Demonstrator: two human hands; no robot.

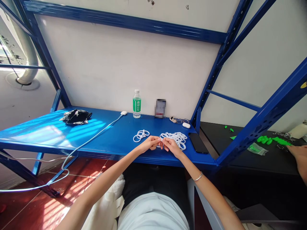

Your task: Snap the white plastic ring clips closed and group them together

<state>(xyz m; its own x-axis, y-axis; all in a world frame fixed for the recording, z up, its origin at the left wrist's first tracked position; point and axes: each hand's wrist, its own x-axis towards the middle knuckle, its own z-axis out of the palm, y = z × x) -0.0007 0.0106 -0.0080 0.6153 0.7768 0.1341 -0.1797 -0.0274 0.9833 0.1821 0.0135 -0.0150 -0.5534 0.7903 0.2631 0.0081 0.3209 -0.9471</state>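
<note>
Above the front edge of the blue table point(112, 140), my left hand point(150, 143) and my right hand point(171, 147) meet fingertip to fingertip. Each is closed in a pinch on a short piece of white cord point(161, 140), mostly covered by the fingers. Just behind my right hand lies a heap of white cord loops point(176, 137). A few separate white loops point(141, 135) rest on the tabletop to the left of my left hand.
A water bottle point(137, 105), a blurred upright item point(160, 108), glasses point(178, 120) and a white earbud case point(186, 125) stand behind. A black phone point(198, 142) lies right, crumpled black plastic point(76, 117) left. Another person's hand point(298, 153) is beside green pieces point(263, 140).
</note>
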